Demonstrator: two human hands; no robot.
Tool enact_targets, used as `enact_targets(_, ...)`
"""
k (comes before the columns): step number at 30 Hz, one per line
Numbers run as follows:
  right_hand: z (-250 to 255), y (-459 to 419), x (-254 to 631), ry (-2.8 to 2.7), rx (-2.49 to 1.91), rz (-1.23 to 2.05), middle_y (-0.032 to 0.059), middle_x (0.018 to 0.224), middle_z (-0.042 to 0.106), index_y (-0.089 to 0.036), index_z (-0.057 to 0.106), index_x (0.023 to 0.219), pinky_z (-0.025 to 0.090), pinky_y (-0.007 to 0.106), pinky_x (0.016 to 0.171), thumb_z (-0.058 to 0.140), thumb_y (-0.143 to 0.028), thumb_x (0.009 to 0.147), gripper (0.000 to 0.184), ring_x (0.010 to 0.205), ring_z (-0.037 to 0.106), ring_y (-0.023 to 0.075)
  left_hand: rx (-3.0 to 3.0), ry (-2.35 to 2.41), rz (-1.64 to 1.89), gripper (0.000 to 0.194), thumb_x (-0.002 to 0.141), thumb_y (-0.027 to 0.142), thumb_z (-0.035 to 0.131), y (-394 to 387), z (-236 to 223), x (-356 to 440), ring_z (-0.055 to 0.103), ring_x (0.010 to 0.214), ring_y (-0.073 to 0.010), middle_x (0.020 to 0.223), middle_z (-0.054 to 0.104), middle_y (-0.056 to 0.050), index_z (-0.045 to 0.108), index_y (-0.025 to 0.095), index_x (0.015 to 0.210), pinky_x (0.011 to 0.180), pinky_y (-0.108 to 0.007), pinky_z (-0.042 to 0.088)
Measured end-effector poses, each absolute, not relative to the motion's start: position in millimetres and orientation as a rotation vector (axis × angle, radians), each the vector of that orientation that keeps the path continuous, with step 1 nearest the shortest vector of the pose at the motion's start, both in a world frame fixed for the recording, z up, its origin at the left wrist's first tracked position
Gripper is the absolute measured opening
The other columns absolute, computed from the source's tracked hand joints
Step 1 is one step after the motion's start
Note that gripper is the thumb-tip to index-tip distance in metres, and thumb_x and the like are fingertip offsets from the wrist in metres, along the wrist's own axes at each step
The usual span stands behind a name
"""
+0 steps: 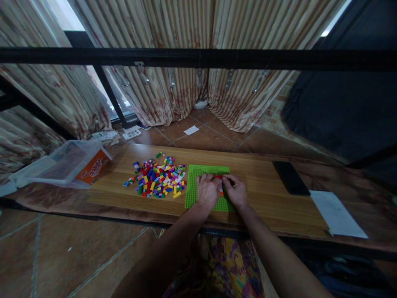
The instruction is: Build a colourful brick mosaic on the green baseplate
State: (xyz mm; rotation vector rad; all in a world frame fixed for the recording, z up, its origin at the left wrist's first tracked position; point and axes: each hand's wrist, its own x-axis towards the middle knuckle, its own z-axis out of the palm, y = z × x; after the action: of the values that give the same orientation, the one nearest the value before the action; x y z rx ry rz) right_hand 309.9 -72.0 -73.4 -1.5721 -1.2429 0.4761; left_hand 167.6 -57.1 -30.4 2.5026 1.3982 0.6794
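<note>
Two hands at the red piece on the green baseplate.
We observe the left hand (208, 191) and the right hand (236, 190) above the green baseplate (191, 194), fingers bent and fingertips close together. The red piece (218, 176) lies between the fingertips, toward the baseplate's far edge; we cannot tell whether either hand grips it or only touches it, nor how far the fingers are parted, because the hands cover the contact. The baseplate lies flat on the wooden board (260, 190). Just beside it, on our left, we find the loose bricks (158, 176) in a mixed-colour heap; beyond them stands the clear tub (62, 161). Well to our right lies the black slab (290, 178), next to the white paper (338, 213).
</note>
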Motion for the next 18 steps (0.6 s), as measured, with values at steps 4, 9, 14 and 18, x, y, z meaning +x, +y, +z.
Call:
enact_targets(4, -72.8, -73.0, 310.6, -1.23, -1.593, 0.461, 0.0076, 0.092, 0.073, -0.019, 0.073, 0.088, 0.049, 0.038, 0.084, 0.048, -0.047, 0.087, 0.037, 0.089, 0.066, 0.0239, 2.47, 1.336, 0.728, 0.024, 0.094, 0.026, 0.048, -62.6, -27.8, 158.4, 0.054, 0.093, -0.0209, 0.095, 0.068, -0.004, 0.07, 0.028, 0.102, 0.086, -0.04, 0.038)
enact_targets(9, -74.0, -73.4, 310.4, -1.214, -1.602, 0.47, 0.0078, 0.094, 0.073, -0.02, 0.073, 0.088, 0.049, 0.037, 0.086, 0.048, -0.049, 0.087, 0.038, 0.091, 0.066, 0.0241, 2.366, 1.417, 0.882, 0.025, 0.093, 0.023, 0.048, -71.1, -30.0, 125.6, 0.057, 0.091, -0.0203, 0.094, 0.068, -0.003, 0.067, 0.027, 0.108, 0.087, -0.039, 0.041)
enact_targets(14, -75.3, -74.1, 311.0, -1.223, -1.611, 0.462, 0.0077, 0.093, 0.074, -0.02, 0.073, 0.087, 0.051, 0.036, 0.081, 0.05, -0.051, 0.087, 0.038, 0.089, 0.066, 0.0241, 2.256, 1.58, 1.004, 0.018, 0.09, 0.02, 0.05, -76.7, -39.9, 69.0, 0.06, 0.092, -0.0208, 0.095, 0.068, -0.005, 0.065, 0.022, 0.099, 0.088, -0.037, 0.045)
enact_targets(18, -77.0, -74.9, 312.1, -1.23, -1.62, 0.457, 0.0085, 0.092, 0.073, -0.019, 0.073, 0.088, 0.051, 0.036, 0.08, 0.052, -0.051, 0.086, 0.038, 0.087, 0.066, 0.0238, 2.205, 1.726, 1.051, 0.015, 0.088, 0.021, 0.052, -86.6, -47.1, 32.4, 0.06, 0.094, -0.0217, 0.096, 0.068, -0.006, 0.064, 0.021, 0.098, 0.087, -0.036, 0.047)
